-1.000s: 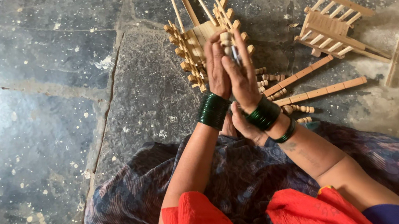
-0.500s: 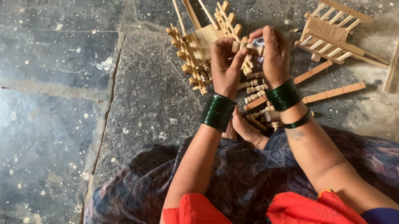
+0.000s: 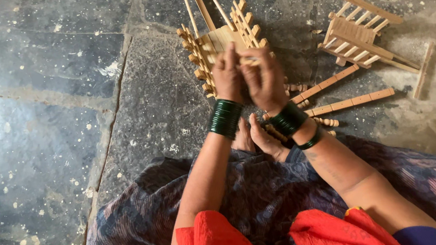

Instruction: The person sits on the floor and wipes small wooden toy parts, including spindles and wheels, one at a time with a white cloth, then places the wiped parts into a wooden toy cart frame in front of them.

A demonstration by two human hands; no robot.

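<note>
Head view. Left hand (image 3: 227, 75): raised above the floor, stack of dark green bangles (image 3: 225, 119) at the wrist, fingers curled and pressed against the right hand. Right hand (image 3: 264, 80): just beside it and touching, matching dark green bangles (image 3: 288, 119), fingers bent inward. A small pale wooden piece (image 3: 248, 60) shows between the two sets of fingertips, pinched there; motion blur hides which fingers bear on it.

Small pale wooden toy cart with railed sides and long shafts (image 3: 217, 41): on the grey stone floor (image 3: 58, 104), directly beyond the hands. Second small wooden railed frame (image 3: 359, 33): on the floor to the right, tilted, well apart from the hands. Two long notched wooden sticks (image 3: 337, 92): flat on the floor near the right wrist. Short turned wooden pegs (image 3: 323, 121): scattered beside the sticks. Bare feet (image 3: 253, 137): below the hands, at the edge of the dark patterned cloth (image 3: 240, 204).
</note>
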